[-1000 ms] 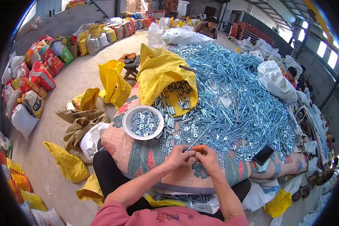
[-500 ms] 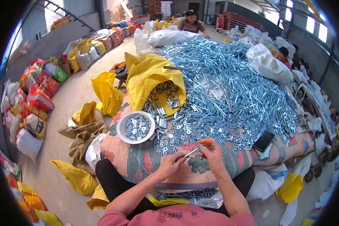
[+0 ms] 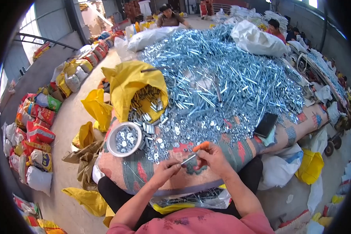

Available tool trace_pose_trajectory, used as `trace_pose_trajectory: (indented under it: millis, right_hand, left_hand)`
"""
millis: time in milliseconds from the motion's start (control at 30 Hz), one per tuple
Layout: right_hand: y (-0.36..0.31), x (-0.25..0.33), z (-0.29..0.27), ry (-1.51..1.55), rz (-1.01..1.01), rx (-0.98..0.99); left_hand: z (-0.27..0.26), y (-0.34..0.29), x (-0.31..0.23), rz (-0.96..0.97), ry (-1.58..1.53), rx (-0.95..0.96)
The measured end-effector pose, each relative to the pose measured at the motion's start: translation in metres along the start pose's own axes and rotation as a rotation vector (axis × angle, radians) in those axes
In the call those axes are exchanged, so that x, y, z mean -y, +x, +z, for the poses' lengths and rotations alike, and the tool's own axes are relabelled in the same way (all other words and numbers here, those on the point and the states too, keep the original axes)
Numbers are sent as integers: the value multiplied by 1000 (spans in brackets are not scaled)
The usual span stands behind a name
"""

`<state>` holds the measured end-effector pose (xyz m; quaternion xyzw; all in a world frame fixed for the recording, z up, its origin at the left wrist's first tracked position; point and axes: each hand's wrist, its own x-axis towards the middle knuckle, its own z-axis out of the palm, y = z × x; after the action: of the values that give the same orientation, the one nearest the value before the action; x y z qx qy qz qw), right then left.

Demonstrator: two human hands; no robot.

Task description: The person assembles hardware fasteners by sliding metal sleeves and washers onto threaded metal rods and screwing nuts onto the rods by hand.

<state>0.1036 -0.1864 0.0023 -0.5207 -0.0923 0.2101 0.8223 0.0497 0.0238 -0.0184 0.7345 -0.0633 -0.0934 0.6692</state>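
A slim silvery bolt (image 3: 189, 159) slants between my two hands over the near edge of the patterned cloth (image 3: 206, 178). My left hand (image 3: 165, 171) pinches its lower left end between thumb and fingers. At the upper right end, my right hand (image 3: 213, 159) has closed its fingers on it; one fingertip wears an orange cover (image 3: 201, 146). Whether a nut or washer sits under those fingers cannot be made out. Loose washers and nuts (image 3: 175, 132) lie just beyond my hands. A white bowl (image 3: 110, 145) of washers stands left of them.
A yellow sack (image 3: 123, 85) lies on its side, metal sleeves spilling from its mouth. Behind spreads a large heap of bolts (image 3: 222, 74). A dark flat object (image 3: 266, 124) rests on a cloth at right. Filled bags (image 3: 41, 130) line the left wall. Other people sit beyond the heap.
The view has shifted, so the heap and bowl appear farther left. Both hands still hold the bolt, in nearly the same pose.
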Motion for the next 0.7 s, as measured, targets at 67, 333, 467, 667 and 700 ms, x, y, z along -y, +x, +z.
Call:
trace_pose_trajectory:
  millis: [67,333,467,667,700]
  right_hand:
    - [-8,6,3,23,5,6]
    - [-5,-2,17,-97,-69,-77]
    - [-5,-7,23,-75,-18,-83]
    - [2,-19,41,-127,-53,-74]
    - [3,-22,41,-75,11,-32]
  left_hand:
    - [4,-2,-1,-225,-420,157]
    - [-1,-7,9,-72,-129,15]
    - [2,-11,5,-2,-131,-97]
    - [-8,-15,-3,-258,-418,32]
    - [-8,-15,0,-271,-483,44]
